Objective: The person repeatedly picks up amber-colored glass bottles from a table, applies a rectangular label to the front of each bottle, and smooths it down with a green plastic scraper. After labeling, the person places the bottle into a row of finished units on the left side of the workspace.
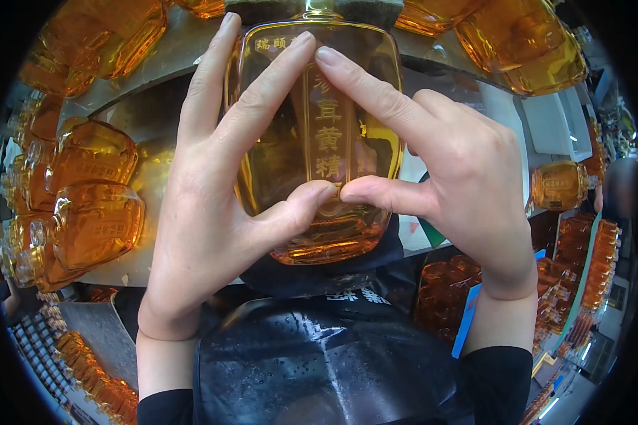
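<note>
The left hand (209, 184) and right hand (469, 159) spread, released, over an amber glass bottle (326, 134), with smaller amber bottles (99, 221) beyond the left

This looks like a factory workshop with bottles in bulk. Look-alike amber bottles (98, 221) crowd the space left of the left hand (209, 180), large ones (521, 44) lie beyond the right hand (457, 159), and packed rows of bottles (601, 258) stretch away to its right. A wet-specked black apron (319, 375) shows below both hands.
</note>
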The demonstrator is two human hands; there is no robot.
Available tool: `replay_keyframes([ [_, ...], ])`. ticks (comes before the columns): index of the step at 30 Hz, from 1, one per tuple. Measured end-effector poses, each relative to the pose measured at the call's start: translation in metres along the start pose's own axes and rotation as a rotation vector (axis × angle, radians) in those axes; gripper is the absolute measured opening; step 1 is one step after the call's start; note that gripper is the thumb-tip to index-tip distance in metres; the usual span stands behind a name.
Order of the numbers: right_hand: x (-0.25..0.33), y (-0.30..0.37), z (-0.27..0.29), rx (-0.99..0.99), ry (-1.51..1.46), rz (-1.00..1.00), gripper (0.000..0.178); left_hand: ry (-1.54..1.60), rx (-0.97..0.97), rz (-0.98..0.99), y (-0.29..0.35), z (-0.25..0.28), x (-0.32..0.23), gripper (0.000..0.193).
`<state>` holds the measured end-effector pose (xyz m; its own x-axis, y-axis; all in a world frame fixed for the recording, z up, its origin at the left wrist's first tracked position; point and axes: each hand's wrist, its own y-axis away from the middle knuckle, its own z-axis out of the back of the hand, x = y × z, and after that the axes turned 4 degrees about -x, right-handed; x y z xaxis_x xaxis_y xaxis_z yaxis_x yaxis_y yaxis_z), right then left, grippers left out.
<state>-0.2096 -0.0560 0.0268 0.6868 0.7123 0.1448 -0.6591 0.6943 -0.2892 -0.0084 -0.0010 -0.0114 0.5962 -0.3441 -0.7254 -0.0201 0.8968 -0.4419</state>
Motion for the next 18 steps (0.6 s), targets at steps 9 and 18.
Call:
replay_keyframes([
  [9,-0.0020,-0.0017,0.0018,0.011,0.018,0.027,0.079,-0.104,0.036,-0.091,-0.0002,0.0017,0.0148,0.083],
  [18,0.0003,-0.0037,0.0032,0.022,0.048,0.053,0.076,-0.064,0.071,-0.050,-0.0023,0.0071,0.0100,0.086],
])
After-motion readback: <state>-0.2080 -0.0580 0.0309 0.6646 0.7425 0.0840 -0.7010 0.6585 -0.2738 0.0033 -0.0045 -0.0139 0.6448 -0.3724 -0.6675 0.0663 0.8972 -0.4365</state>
